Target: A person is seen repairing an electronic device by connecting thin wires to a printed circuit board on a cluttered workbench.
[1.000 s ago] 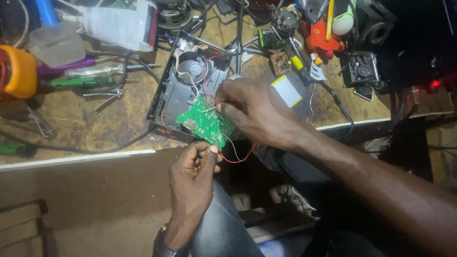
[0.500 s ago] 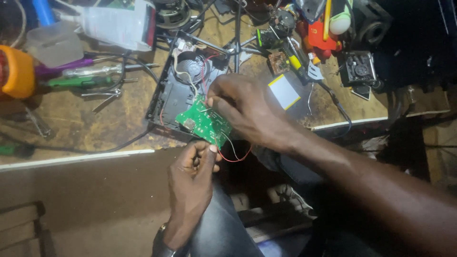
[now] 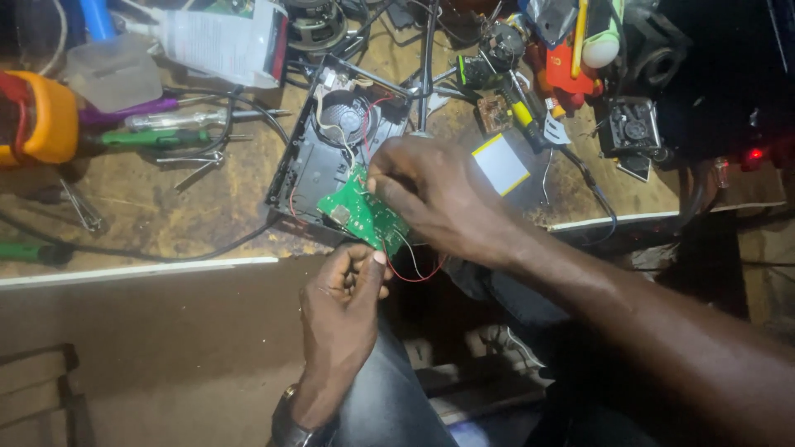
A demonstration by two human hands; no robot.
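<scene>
A small green circuit board (image 3: 358,210) hangs over the front edge of a worn wooden bench (image 3: 166,223). My left hand (image 3: 341,306) pinches its lower corner from below, fingers curled. My right hand (image 3: 435,199) rests on top of the board, fingertips pressed to its upper edge. Red and white wires (image 3: 410,269) loop from the board toward an open black device casing (image 3: 319,157) with a round speaker (image 3: 344,118) inside, lying just behind the board.
Screwdrivers with purple and green handles (image 3: 141,124), tweezers (image 3: 195,165), a yellow-orange tool (image 3: 41,116), a white plastic bottle (image 3: 224,41), a flat white-and-yellow battery pack (image 3: 499,162) and assorted electronic parts (image 3: 580,58) crowd the bench. A black cable (image 3: 149,252) runs along the front.
My right hand has slid slightly left and up along the board, and the board sits a little higher against the casing. My left hand keeps its pinch.
</scene>
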